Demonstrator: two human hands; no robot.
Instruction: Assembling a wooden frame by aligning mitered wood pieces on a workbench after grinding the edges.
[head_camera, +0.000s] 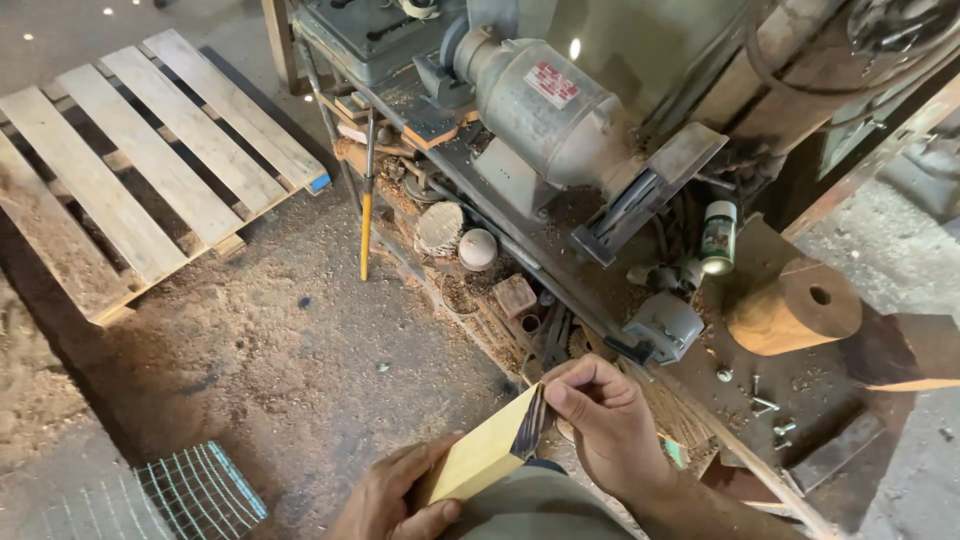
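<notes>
A small block of pale yellow wood (482, 458) was held low in the view, close to the person's body, tilted so that its far end rose toward the upper right. Its broad face was smooth and light, while the raised end face looked dark and streaked, as if charred or stained. The left hand (395, 500) was wrapped under the lower end of the block, fingers curled closed around it. The right hand (605, 420) was closed on the upper end, thumb and forefinger pinching the dark end face. Just beyond the hands stood a cluttered metal bench (800, 400), dusted with sawdust and scattered with loose bolts (765, 405). On it sat a grey electric motor (545, 110) with a belt sander attachment (640, 205), a small green and white bottle (718, 237) standing upright, and a thick wooden cylinder (790, 308) with a hole through its centre, lying on its side. A lower shelf (450, 250) carried a round wooden ball (477, 248), wood offcuts and shavings. A yellow-handled tool (366, 215) leaned against the shelf's edge. On the sawdust-covered floor (280, 350) lay a wooden pallet (140, 170) to the left and a piece of wire mesh (190, 495) near the bottom.
</notes>
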